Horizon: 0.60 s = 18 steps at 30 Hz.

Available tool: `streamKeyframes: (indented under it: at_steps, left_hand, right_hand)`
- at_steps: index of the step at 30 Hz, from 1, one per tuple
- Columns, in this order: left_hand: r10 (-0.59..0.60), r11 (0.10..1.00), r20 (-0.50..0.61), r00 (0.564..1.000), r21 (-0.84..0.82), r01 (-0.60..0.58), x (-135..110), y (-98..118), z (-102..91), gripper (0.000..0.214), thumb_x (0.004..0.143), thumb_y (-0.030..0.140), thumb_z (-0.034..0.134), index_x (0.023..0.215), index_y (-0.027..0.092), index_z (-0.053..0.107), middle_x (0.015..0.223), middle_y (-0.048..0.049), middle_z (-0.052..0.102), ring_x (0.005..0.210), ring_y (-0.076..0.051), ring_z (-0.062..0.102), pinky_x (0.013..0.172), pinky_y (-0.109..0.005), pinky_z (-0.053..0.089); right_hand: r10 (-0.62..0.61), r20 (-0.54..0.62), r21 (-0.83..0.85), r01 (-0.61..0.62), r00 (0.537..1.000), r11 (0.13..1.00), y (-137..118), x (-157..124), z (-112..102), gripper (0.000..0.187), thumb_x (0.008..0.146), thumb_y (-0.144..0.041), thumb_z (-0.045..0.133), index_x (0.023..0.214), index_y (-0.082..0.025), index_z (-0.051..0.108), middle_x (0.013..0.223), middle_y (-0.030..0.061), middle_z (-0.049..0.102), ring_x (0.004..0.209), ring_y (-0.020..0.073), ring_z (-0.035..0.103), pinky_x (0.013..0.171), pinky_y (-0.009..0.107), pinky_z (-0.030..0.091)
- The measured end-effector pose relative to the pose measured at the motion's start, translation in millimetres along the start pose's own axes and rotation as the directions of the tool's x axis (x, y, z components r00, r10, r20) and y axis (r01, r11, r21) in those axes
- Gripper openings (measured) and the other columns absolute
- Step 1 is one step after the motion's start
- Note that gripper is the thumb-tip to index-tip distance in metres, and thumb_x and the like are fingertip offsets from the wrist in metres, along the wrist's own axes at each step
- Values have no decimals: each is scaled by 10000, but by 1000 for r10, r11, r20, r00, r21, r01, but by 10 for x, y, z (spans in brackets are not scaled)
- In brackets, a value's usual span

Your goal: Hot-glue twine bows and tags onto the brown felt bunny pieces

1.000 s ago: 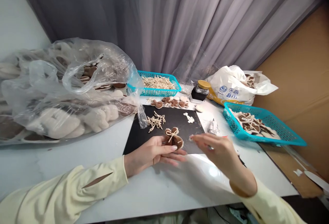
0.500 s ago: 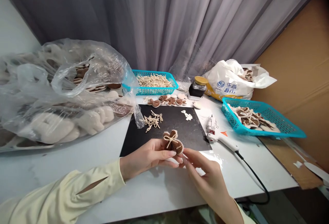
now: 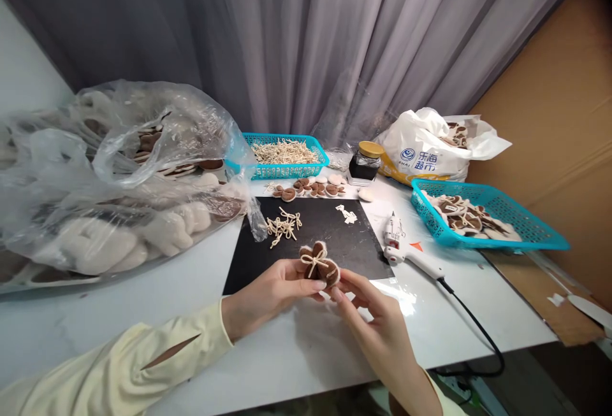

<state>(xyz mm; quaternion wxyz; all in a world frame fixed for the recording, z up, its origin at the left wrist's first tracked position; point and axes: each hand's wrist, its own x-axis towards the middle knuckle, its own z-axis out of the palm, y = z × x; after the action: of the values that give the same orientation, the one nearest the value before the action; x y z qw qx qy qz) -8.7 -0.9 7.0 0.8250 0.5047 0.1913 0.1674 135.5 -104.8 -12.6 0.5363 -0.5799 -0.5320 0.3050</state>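
Between my hands, over the near edge of the black mat, is a small brown felt bunny-shaped piece with a white fuzzy edge. A cream cord bow lies across it. My left hand pinches the piece from the left, thumb in front. My right hand has its thumb and fingertips closed on the lower right edge. Beyond them on the mat lie a pile of cream bows and several small white labels. The fingers behind the piece are partly hidden.
A white glue gun rests right of the mat, its black cord trailing off the table. A blue basket of felt pieces, a basket of bows, a jar, a white bag and a clear plastic bag surround the mat.
My right thumb and fingers have come closer in on the piece's lower right edge. The piece has shifted slightly left; the view has moved a little.
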Motion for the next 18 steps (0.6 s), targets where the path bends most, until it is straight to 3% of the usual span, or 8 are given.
streamKeyframes:
  at_steps: [4, 8, 18]
  left_hand:
    - [-1, 1000, 16, 1000, -23, 1, -5, 10, 11, 158, 809, 126, 581, 938, 131, 671, 930, -51, 647, 894, -151, 561, 825, -279, 415]
    - [-12, 1000, 61, 998, -4, 12, -19, 26, 9, 164, 818, 141, 571, 949, 137, 668, 937, -51, 664, 871, -149, 587, 804, -261, 405]
    - [-46, 996, 95, 994, 82, 38, -19, 12, -2, 216, 824, 179, 568, 1018, 159, 660, 1011, -68, 669, 946, -184, 599, 753, -252, 397]
  right_hand:
    - [117, 74, 128, -126, 990, 984, 22, 45, -45, 248, 834, -358, 571, 1015, -214, 661, 831, 42, 683, 639, 135, 576, 480, 199, 450]
    - [231, 156, 321, -270, 960, 908, 42, 100, -81, 244, 782, -389, 642, 924, -205, 717, 772, 45, 690, 633, 132, 549, 453, 187, 414]
    - [189, 212, 174, -227, 959, 958, 34, 124, -194, 247, 845, -391, 564, 881, -211, 730, 709, 22, 678, 581, 105, 482, 485, 197, 373]
